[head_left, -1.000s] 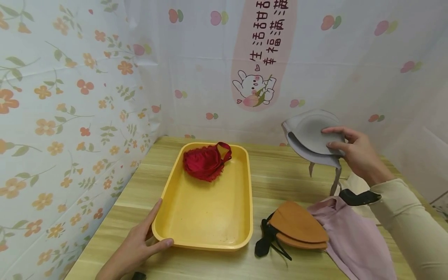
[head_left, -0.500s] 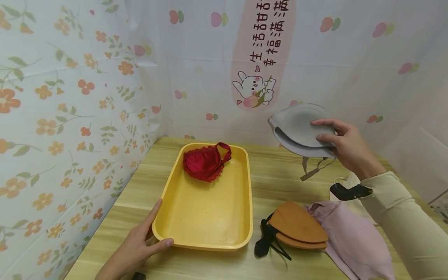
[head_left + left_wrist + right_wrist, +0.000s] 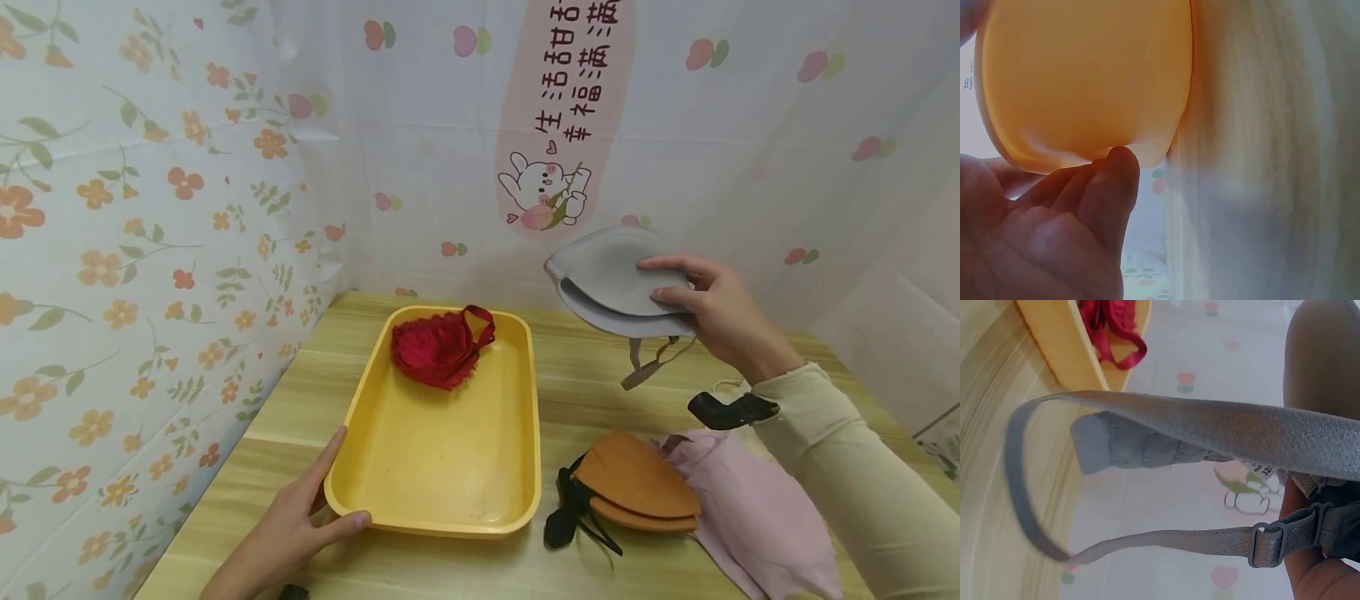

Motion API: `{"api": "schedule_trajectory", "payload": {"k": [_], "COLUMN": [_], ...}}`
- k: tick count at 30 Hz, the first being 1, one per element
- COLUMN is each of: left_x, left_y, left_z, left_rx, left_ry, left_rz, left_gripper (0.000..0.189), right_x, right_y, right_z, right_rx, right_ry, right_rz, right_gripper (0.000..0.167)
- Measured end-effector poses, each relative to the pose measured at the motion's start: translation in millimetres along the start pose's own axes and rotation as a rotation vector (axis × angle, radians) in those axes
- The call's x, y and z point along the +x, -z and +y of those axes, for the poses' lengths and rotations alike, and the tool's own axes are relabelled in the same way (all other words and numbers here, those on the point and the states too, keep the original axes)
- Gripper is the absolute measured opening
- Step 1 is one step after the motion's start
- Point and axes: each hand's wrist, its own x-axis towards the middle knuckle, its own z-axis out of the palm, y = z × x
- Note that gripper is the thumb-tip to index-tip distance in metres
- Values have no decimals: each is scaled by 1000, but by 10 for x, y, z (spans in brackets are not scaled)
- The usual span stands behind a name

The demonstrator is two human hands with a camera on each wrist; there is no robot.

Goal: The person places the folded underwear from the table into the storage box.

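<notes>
My right hand (image 3: 723, 312) pinches a folded grey bra (image 3: 611, 271) by its cups, up in the air right of a yellow tray (image 3: 450, 467). Its straps hang down below; in the right wrist view a grey strap (image 3: 1229, 425) with an adjuster loops across. A red bra (image 3: 435, 350) with a lacy edge lies folded at the tray's far end. At the tray's near left corner, my left hand (image 3: 288, 521) grips the rim. Seen from the left wrist, the fingers (image 3: 1113, 194) press on the outer wall of the tray.
Right of the tray, an orange folded bra (image 3: 637, 483) with black straps lies on the wooden table (image 3: 285, 417). A mauve bra (image 3: 757, 508) lies beside it, and a cream item (image 3: 731, 387) is partly hidden behind the right wrist. Patterned cloth (image 3: 420, 150) hangs behind.
My right hand has carried the grey bra leftward, nearer to the tray. The left hand and the tray have stayed in place.
</notes>
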Motion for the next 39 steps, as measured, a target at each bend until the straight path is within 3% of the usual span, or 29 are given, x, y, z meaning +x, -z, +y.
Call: {"api": "schedule_trajectory", "payload": {"k": [8,14,24,39], "left_x": [3,15,44,83], "left_y": [29,52,58,72], "left_z": [14,44,37,23], "left_rx": [4,38,60,120], "left_ry": [60,57,63,30], "left_rz": [-33,-53,-53,-56], "left_gripper": [100,100,101,100], "right_x": [82,143,298,547], "right_y": [-208,-388,-801,-1356], "right_z": [0,-9,-99,-37], "right_rx": [30,23,71,138], "right_ry": [1,-15,-44,-29], "right_rz": [-92,-151,-160,-166], "right_gripper": [33,30,28,31]}}
